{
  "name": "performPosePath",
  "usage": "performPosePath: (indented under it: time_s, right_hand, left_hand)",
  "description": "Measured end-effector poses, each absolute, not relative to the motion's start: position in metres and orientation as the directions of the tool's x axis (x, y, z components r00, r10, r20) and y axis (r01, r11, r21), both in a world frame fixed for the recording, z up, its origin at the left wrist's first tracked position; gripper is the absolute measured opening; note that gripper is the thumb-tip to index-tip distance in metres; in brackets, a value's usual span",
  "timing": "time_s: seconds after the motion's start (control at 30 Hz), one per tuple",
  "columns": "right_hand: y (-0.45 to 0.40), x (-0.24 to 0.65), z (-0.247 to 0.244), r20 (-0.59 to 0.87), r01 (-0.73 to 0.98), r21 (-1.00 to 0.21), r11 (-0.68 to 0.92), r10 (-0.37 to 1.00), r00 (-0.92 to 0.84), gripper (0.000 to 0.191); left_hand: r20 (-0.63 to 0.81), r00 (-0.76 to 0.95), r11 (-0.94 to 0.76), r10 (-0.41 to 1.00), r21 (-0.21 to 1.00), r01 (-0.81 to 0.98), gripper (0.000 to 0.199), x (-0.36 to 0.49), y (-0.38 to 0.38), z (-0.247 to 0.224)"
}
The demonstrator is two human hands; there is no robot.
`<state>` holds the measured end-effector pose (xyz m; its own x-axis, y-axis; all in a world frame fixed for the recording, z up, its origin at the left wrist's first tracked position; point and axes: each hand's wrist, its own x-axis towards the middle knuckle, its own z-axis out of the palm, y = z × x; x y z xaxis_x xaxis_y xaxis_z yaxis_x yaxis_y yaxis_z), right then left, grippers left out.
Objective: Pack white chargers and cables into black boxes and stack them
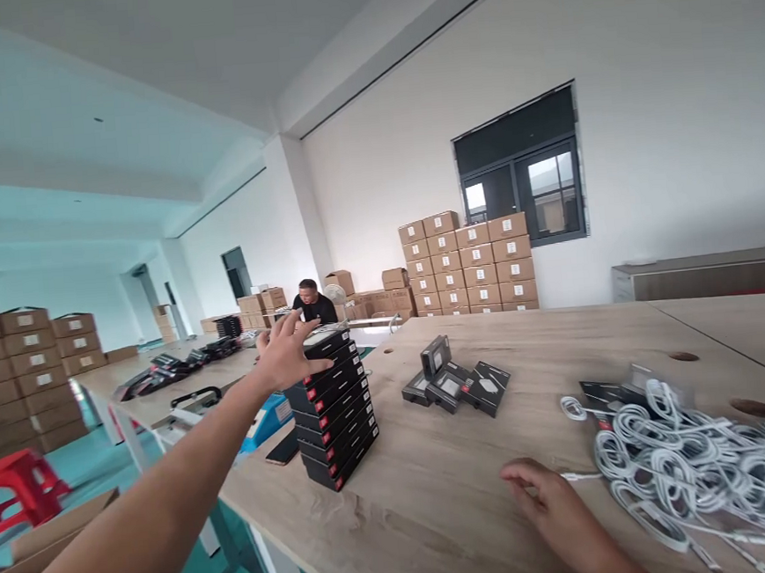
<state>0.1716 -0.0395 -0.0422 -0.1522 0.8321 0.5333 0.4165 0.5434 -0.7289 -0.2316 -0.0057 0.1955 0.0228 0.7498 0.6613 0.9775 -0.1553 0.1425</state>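
My left hand (290,354) is stretched out at the top of a tall stack of flat black boxes (336,414) with red corners, its fingers spread. Whether it touches the top box is hard to tell. Over the wooden table (432,503), my right hand (546,496) hovers with fingers curled and thumb near them; anything between them is too small to make out. Right of that hand lies a heap of coiled white cables (707,464). Several small black boxes (454,378) lie in a group beyond my hands, one standing on the others.
A phone (282,447) and a blue device (270,419) sit left of the stack. Behind it a person (314,304) is at another table. Cartons (467,267) are piled by the wall. A red stool (18,487) stands at the left.
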Motion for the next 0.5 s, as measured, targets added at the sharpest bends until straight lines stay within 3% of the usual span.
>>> performPosePath:
  time_s: [0.07, 0.13, 0.2, 0.27, 0.4, 0.5]
  right_hand:
    - [-0.040, 0.169, -0.043, 0.522, 0.427, -0.723, 0.542, 0.835, -0.176, 0.025]
    - [-0.040, 0.168, -0.045, 0.504, 0.440, -0.719, 0.538, 0.840, -0.202, 0.023]
    - [-0.040, 0.168, -0.047, 0.493, 0.443, -0.715, 0.541, 0.839, -0.229, 0.021]
    - [-0.040, 0.168, -0.049, 0.494, 0.440, -0.711, 0.548, 0.835, -0.243, 0.020]
    - [-0.040, 0.167, -0.049, 0.528, 0.477, -0.670, 0.569, 0.816, -0.233, 0.022]
    - [-0.040, 0.168, -0.051, 0.541, 0.541, -0.597, 0.592, 0.796, -0.273, 0.026]
  left_hand:
    - [0.733, 0.196, -0.265, 0.652, -0.022, 0.964, 0.075, -0.194, -0.002, 0.187]
    - [0.683, 0.324, -0.403, 0.654, -0.047, 0.914, 0.069, -0.145, 0.007, 0.166]
    - [0.517, 0.394, -0.507, 0.760, 0.092, 0.857, 0.073, -0.092, 0.024, 0.134]
    - [0.360, 0.365, -0.468, 0.858, 0.258, 0.845, 0.083, -0.042, 0.046, 0.098]
    - [0.247, 0.231, -0.314, 0.941, 0.383, 0.869, 0.106, 0.031, 0.088, 0.038]
    - [0.221, 0.165, -0.247, 0.961, 0.429, 0.869, 0.111, 0.062, 0.108, 0.015]
